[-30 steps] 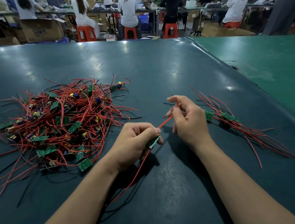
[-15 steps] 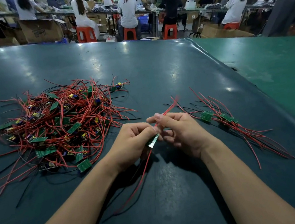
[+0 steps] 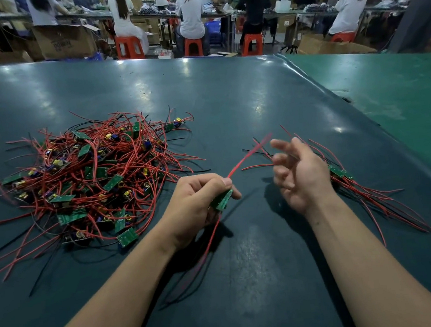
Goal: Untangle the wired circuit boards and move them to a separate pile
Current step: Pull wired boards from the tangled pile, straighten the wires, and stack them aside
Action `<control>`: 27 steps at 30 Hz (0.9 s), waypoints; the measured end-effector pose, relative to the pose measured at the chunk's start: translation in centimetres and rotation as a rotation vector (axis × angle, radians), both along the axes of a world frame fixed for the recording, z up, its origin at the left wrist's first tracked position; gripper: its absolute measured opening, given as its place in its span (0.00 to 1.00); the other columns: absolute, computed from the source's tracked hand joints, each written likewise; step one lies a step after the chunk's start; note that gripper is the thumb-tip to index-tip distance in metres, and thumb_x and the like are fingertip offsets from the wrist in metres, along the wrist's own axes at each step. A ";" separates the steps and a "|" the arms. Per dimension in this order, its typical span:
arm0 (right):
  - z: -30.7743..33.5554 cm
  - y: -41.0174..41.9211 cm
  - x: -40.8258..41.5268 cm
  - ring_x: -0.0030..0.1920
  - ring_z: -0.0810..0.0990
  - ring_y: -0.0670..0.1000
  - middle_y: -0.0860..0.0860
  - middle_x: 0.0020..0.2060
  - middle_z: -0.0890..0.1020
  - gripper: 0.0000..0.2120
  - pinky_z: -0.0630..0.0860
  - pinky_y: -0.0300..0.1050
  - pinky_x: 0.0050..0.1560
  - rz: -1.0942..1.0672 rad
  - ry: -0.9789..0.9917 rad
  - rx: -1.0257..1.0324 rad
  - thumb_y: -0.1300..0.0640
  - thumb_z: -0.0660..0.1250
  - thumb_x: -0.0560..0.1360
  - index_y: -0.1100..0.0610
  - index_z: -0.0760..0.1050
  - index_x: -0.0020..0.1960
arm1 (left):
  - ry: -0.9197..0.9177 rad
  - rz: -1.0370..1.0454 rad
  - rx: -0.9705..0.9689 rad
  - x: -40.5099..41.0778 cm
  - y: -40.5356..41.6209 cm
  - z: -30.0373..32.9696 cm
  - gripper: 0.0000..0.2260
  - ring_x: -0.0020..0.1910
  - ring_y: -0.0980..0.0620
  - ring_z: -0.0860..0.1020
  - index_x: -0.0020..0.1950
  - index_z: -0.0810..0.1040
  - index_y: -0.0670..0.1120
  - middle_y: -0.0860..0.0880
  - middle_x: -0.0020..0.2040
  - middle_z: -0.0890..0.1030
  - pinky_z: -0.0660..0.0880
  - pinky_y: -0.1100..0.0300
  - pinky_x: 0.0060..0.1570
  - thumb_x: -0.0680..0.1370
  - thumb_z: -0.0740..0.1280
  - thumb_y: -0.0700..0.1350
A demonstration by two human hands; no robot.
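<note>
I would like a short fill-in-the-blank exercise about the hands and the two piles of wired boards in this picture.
1. The green circuit board is held by the ____ hand.
2. The right hand is ____ and holds nothing.
3. The larger tangled pile lies to the ____ of the hands.
4. The smaller pile lies partly behind the ____ hand.

Missing words: left; open; left; right

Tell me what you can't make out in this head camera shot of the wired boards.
- Held circuit board, head view: mostly covered by the left hand; components unreadable.
- Its red wire: motion-blurred; tip unclear.
- Sorted pile: partly behind the open right hand; count unclear.
- Tangled pile: overlapping wires hide lower boards.
</note>
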State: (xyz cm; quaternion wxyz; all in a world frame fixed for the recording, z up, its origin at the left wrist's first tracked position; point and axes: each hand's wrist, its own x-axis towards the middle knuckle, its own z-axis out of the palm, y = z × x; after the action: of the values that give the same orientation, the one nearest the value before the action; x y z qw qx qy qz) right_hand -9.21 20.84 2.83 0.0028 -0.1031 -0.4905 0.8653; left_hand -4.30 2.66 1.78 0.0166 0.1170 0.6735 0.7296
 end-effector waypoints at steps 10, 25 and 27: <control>0.0 -1.6 3.0 0.19 0.69 0.44 0.47 0.24 0.74 0.15 0.60 0.31 0.17 0.699 0.177 0.538 0.46 0.68 0.73 0.58 0.77 0.47 | 0.092 0.011 0.000 -0.8 0.7 -0.9 0.16 0.44 0.52 0.80 0.60 0.81 0.45 0.47 0.42 0.83 0.74 0.61 0.52 0.79 0.60 0.51; 0.4 -1.6 2.2 0.21 0.76 0.45 0.55 0.27 0.83 0.11 0.71 0.32 0.21 -0.173 -0.144 -0.115 0.55 0.69 0.78 0.62 0.75 0.42 | 0.658 0.951 -0.921 -1.3 -2.2 -0.4 0.09 0.48 0.41 0.74 0.55 0.80 0.44 0.45 0.46 0.79 0.71 0.48 0.50 0.76 0.67 0.44; 0.0 -2.5 2.2 0.21 0.75 0.47 0.54 0.28 0.83 0.12 0.71 0.34 0.21 -0.099 -0.058 0.092 0.53 0.68 0.78 0.63 0.78 0.44 | 0.450 1.054 -1.077 -1.6 -3.3 -0.4 0.16 0.58 0.38 0.70 0.62 0.77 0.44 0.41 0.56 0.76 0.66 0.44 0.58 0.75 0.67 0.46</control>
State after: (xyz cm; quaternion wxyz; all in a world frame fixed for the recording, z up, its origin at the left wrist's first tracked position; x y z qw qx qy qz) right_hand -7.00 18.36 2.85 0.0359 -0.1521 -0.5240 0.8372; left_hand -5.95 -0.59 1.42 -0.4141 -0.0969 0.8884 0.1730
